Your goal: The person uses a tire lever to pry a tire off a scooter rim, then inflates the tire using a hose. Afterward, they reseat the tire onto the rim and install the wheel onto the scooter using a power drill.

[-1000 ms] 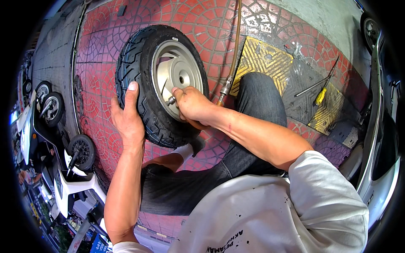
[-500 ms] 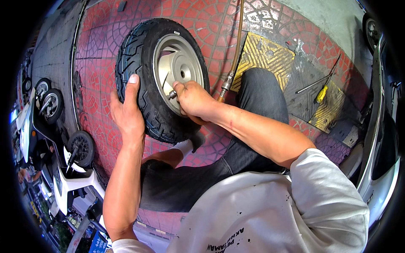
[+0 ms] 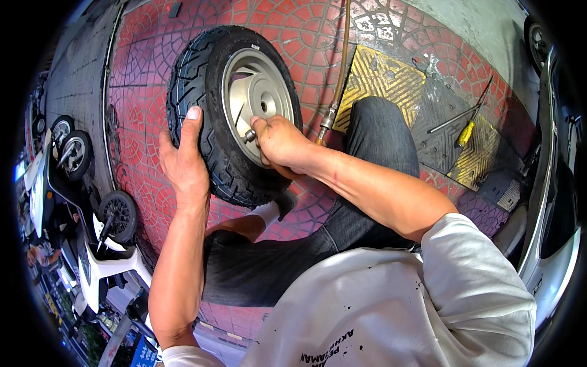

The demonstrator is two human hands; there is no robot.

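A scooter wheel with a black treaded tyre [image 3: 191, 70] and silver rim [image 3: 262, 104] stands tilted in front of me. My left hand [image 3: 183, 168] holds the tyre at its left side, thumb along the tread, fingers spread behind. My right hand [image 3: 275, 144] is closed round a small metal fitting [image 3: 247, 136] at the rim's lower part, where the valve would be; the valve itself is hidden. An amber hose [image 3: 338, 85] with a metal coupling [image 3: 330, 117] runs down behind that hand.
My bent knee [image 3: 379, 131] is beside the hose. Yellow-and-black ridged mats [image 3: 382, 76], a long metal rod [image 3: 446, 122] and a yellow-handled screwdriver [image 3: 465, 133] lie at right. Motorbikes [image 3: 92, 263] stand on the left, a white vehicle [image 3: 559, 257] at the far right. Red paving [image 3: 143, 79] surrounds the wheel.
The wheel and both my hands sit slightly higher in the picture than one second ago. My grip on the tyre and fitting looks the same.
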